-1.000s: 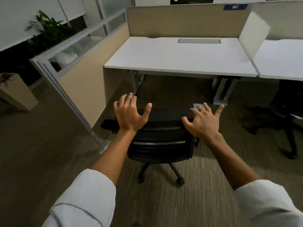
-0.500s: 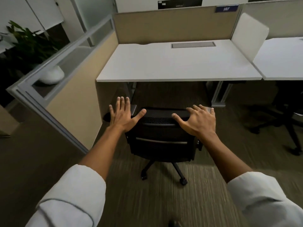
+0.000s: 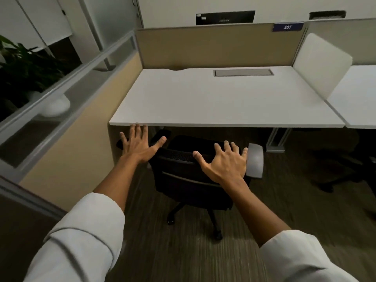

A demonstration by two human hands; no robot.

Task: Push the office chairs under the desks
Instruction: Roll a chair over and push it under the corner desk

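Pale, seemingly white sleeves [image 3: 85,237], cuffs rolled back.

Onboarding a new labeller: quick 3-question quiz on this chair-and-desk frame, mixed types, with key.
1. True or false: the black office chair has its backrest fully under the white desk.
2. Which hand is nearer the grey armrest? A) left hand B) right hand
3. Fill in: the blue tag on the partition reads ___.

Key:
1. False: the backrest stands in front of the desk edge.
2. B
3. 307
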